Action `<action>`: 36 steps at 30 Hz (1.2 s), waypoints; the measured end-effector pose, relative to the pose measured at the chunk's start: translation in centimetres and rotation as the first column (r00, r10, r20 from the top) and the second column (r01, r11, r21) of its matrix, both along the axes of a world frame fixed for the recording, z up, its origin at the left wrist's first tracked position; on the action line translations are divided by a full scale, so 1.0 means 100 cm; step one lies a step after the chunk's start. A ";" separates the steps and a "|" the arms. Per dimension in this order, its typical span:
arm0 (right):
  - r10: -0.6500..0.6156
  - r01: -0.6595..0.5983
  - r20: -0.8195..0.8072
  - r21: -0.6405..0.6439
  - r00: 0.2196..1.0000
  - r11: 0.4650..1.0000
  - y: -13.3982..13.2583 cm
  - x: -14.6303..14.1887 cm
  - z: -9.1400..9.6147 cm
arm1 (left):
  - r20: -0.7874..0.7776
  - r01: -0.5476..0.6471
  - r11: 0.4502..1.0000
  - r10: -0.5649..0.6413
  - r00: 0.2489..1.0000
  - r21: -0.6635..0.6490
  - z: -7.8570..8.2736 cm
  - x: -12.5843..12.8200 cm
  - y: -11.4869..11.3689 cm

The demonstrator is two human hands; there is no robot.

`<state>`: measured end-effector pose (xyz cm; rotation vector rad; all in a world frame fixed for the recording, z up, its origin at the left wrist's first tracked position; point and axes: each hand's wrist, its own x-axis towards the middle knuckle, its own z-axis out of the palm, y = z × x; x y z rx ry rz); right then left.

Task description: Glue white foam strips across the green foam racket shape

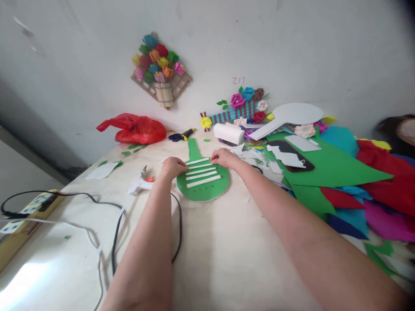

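Observation:
A green guitar-shaped cutout (207, 194) lies flat on the table, its neck pointing away from me. Several white paper strips (203, 178) run across its body, roughly parallel, with a row of small dark dots below them. At the left ends of the upper strips, my left hand (174, 167) is closed, fingertips pinched at a strip. My right hand (224, 158) is closed too, its fingertips at the right ends of the same upper strips. The fingers partly hide which strip each hand grips. Beside my left forearm rests a white glue gun (138, 185) with an orange trigger.
Behind the cutout are pliers (186, 134), a red plastic bag (139, 129) and a white roll (228, 133). Paper scraps, a phone (300, 163) and green sheets (340, 164) crowd the right. Cables and a power strip (29, 211) lie left. Paper flowers (158, 60) hang on the wall.

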<state>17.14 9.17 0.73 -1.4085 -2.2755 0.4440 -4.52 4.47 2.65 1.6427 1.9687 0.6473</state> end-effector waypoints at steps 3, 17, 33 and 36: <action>-0.020 0.020 0.011 -0.002 1.000 1.000 0.000 -0.002 0.000 | 0.021 -0.007 1.000 0.007 1.000 -0.007 0.000 0.000 -0.001; 0.062 -0.062 -0.051 0.010 0.997 0.998 -0.004 0.002 0.000 | 0.229 -0.061 0.998 0.067 0.971 -0.033 -0.003 -0.006 0.003; 0.073 -0.067 -0.120 0.050 0.990 0.997 0.004 0.007 -0.004 | 0.279 -0.057 0.998 0.065 0.958 -0.038 -0.003 -0.012 0.002; 0.119 -0.120 -0.181 0.001 0.976 0.993 0.003 0.012 0.003 | 0.274 -0.061 0.997 0.073 0.959 -0.053 -0.003 -0.013 0.002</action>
